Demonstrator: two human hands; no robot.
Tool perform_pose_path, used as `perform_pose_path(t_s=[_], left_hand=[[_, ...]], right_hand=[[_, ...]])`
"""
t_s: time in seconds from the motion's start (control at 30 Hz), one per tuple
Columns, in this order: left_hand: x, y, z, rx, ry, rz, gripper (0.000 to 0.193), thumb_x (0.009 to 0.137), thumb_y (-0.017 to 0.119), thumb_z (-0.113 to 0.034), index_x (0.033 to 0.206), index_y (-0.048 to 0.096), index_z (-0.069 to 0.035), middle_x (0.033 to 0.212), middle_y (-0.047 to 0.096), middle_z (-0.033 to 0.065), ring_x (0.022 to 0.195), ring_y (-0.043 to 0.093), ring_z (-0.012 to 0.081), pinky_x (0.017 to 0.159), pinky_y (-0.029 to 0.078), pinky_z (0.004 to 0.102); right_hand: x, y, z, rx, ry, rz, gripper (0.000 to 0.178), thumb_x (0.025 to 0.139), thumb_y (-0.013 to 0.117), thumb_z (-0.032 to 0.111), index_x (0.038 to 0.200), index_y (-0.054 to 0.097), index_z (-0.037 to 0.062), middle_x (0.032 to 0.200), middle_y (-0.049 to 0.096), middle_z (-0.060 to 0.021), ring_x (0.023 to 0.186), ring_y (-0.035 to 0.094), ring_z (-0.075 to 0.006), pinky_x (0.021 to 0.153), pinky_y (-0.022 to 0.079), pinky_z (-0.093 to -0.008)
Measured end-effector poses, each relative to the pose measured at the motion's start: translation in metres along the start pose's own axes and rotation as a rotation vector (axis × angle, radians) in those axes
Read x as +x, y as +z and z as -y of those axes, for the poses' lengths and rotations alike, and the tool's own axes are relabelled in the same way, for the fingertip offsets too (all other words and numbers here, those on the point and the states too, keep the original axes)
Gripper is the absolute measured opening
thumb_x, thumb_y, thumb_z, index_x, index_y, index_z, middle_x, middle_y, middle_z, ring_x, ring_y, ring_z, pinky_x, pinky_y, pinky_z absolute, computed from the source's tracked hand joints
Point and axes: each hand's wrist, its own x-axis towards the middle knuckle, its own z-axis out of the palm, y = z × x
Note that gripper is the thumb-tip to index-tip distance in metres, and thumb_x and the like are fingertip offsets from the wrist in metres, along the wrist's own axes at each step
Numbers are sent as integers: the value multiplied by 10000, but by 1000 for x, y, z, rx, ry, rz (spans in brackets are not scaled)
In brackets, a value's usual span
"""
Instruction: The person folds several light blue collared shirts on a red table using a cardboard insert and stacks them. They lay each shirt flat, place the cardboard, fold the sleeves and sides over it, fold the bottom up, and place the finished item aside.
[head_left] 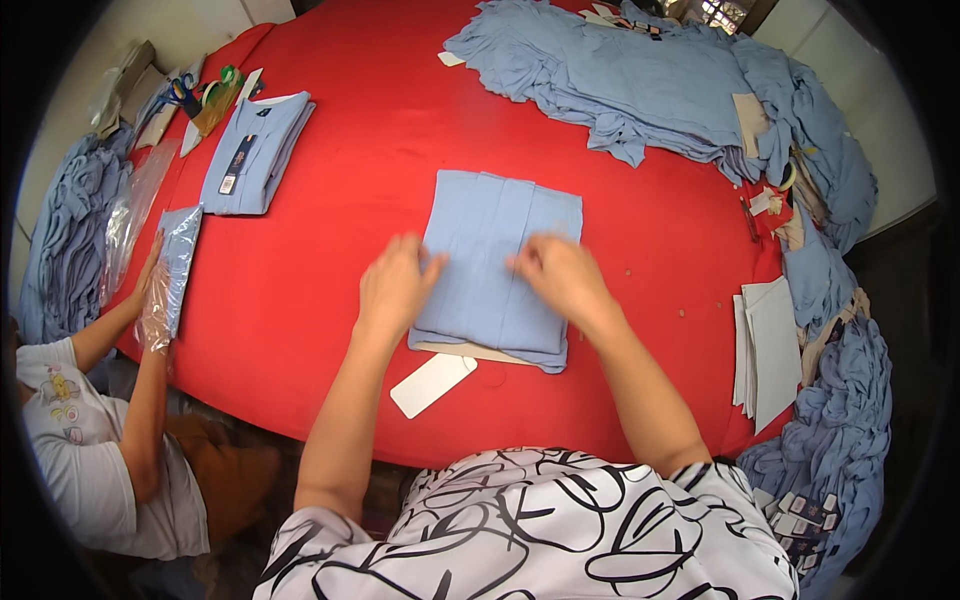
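Observation:
A folded light blue garment (490, 270) lies in front of me on the red-covered table, pleats running lengthwise down its middle. At its near edge a strip of beige card (470, 351) shows from underneath. A blank white tag (433, 385) sticks out below it on the cloth. My left hand (395, 285) is at the garment's left edge, thumb apart from the slightly blurred fingers, and appears to hold nothing. Over the right part is my right hand (565, 280), fingers loosely bent and thumb toward the middle. Whether either hand touches the fabric is hard to tell.
A finished folded garment with a dark tag (255, 155) lies far left. Nearby, a co-worker's hands (155, 290) hold a bagged blue garment (180, 260). Blue garments are heaped at the far right (640, 80) and near right (830, 410). Grey-white cards (770, 350) lie at right.

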Motion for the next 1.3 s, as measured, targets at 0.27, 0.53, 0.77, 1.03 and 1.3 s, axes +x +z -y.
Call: perform_pose_path(t_s=[0.27,0.53,0.77,1.03,1.3], left_hand=[[-70,41,18,-311,36,64,292,859,744,-249,873,648,26,1033,610,119,908,616,252,796,505,385],[-79,44,27,-425,137,123,233,852,747,-193,938,679,13,1243,549,122,1186,482,284,946,455,390],[-87,48,31,-553,120,143,172,864,740,-201,887,711,-33,1259,529,83,1211,441,261,953,432,370],[-93,63,35,-349,256,-40,198,883,718,-223,881,714,-25,1208,559,94,1091,502,278,887,475,378],[-80,47,31,-443,-26,-175,234,891,706,-170,927,611,41,1057,570,141,801,589,206,736,509,347]], right_hand=[[-58,88,-8,55,-66,-283,313,861,732,270,786,617,-12,1006,566,-116,916,578,-290,737,503,-387],[-77,89,-20,289,-99,-269,218,882,674,192,809,648,-11,1028,564,-139,1009,502,-291,887,429,-383],[-84,84,-12,479,6,-182,245,887,679,224,826,658,-12,1053,582,-113,1033,483,-289,911,403,-362],[-92,86,-23,159,-264,-230,254,848,717,223,776,638,-7,1094,585,-128,1036,516,-326,917,425,-417],[-117,69,-53,221,-137,-295,203,828,724,74,1007,636,31,1037,578,-98,1006,550,-276,839,473,-373]])
